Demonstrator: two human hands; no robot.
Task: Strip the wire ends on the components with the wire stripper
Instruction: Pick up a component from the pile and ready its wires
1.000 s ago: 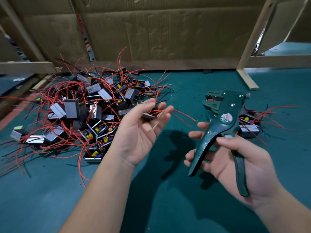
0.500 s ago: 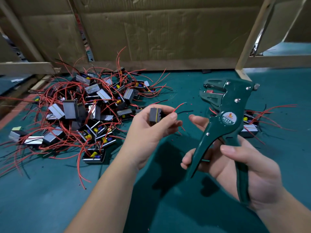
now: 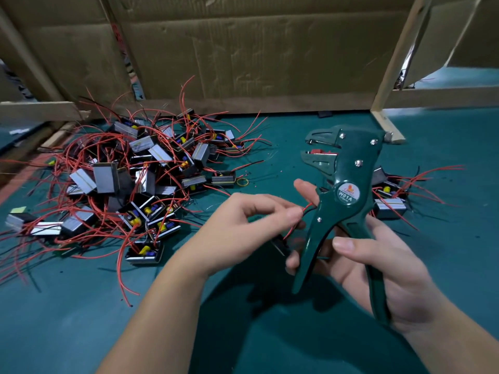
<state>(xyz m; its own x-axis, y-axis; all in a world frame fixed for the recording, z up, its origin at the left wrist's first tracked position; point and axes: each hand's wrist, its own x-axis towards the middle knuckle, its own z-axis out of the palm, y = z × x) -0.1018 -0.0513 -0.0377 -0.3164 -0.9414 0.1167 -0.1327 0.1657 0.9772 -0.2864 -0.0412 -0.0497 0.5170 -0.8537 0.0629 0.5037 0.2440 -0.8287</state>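
Green table (image 3: 67,306) carries the component pile (image 3: 140,184) at left. Wire stripper (image 3: 348,195) now stands higher, right hand (image 3: 383,268) wrapped round its handles, jaws gaping and empty. Left hand (image 3: 243,230) has shifted from the component (image 3: 280,245), now dangling beneath it, to pinching its red and black wires (image 3: 307,209) beside the handles. Judged: feeding imminent, nothing stripped yet.

Single head-worn view, facing forward and down, close above green tabletop (image 3: 270,333)

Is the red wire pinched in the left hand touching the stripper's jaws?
Apart. Head view: the left hand pinches the red wire beside the handle of the wire stripper, well below its open jaws.
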